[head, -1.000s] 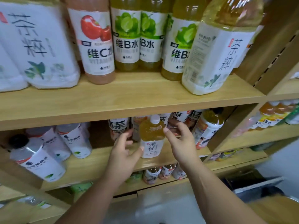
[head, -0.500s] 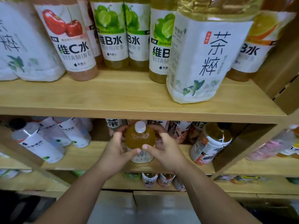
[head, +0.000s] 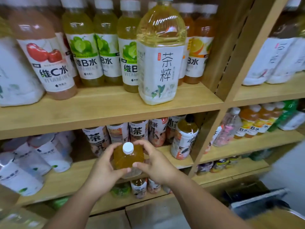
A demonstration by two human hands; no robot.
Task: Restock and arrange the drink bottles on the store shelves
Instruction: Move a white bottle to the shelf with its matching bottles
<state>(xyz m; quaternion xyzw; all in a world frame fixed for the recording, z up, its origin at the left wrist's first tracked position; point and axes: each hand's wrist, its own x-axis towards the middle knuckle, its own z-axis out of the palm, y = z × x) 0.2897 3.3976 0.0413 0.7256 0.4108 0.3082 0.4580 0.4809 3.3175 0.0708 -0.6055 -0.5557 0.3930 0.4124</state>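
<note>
- Head view: both hands hold one tea bottle (head: 127,160) in front of the middle shelf (head: 66,177), its white cap (head: 128,148) toward the camera.
- The left hand (head: 103,169) wraps the bottle's left side; its fingers (head: 113,147) curl over the far shoulder and its thumb presses the near side low down.
- The right hand (head: 156,166) wraps the right side the same way, fingers bent round the back beside the cap, thumb on the front.
- Both hands are closed firmly on the bottle, the thumbs nearly meeting on its near face.
- The bottle's base is hidden behind the hands, so I cannot tell whether it rests on the shelf board or is lifted just above it.
- Behind it on the middle shelf stands a row of labelled tea bottles (head: 138,133); a black-capped bottle (head: 184,138) stands to the right, near the upright.
- To the left on that shelf lie blurred white-labelled bottles (head: 49,151).
- On the top shelf (head: 107,111) a big tea bottle (head: 160,53) stands at the front, with green-lime bottles (head: 85,47) and a red-fruit bottle (head: 46,55) to its left.
- Orange bottles (head: 198,47) stand behind it on the right.
</note>
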